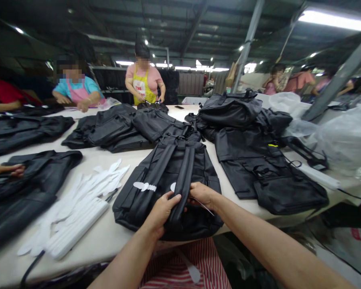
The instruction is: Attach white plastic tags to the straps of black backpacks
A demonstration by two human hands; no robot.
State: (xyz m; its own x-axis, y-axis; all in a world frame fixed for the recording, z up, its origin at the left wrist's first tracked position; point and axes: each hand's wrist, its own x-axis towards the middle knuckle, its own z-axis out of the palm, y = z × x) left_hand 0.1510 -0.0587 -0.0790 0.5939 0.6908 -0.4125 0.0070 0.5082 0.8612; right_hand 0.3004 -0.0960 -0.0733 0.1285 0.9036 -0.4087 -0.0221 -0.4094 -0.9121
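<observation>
A black backpack (pixel 156 168) lies in front of me, its two padded shoulder straps facing up. Around the strap on the left sits a white paper-like strip (pixel 145 186). My left hand (pixel 162 208) pinches the lower part of the right-hand shoulder strap (pixel 183 180) between thumb and fingers. On that strap's other side, my right hand (pixel 202 194) is closed with a second white strip; its rounded end (pixel 173 187) shows left of the strap and its thin edge beside my right hand. The strap hides the strip's middle. My right fingertips are partly hidden.
Loose white strips (pixel 75 196) and a white power strip (pixel 78 228) lie to the left. More black bags (pixel 237 160) cover the table at both sides and behind. Another person's hand (pixel 9 172) rests on a bag at far left. Co-workers stand across the table (pixel 108 160).
</observation>
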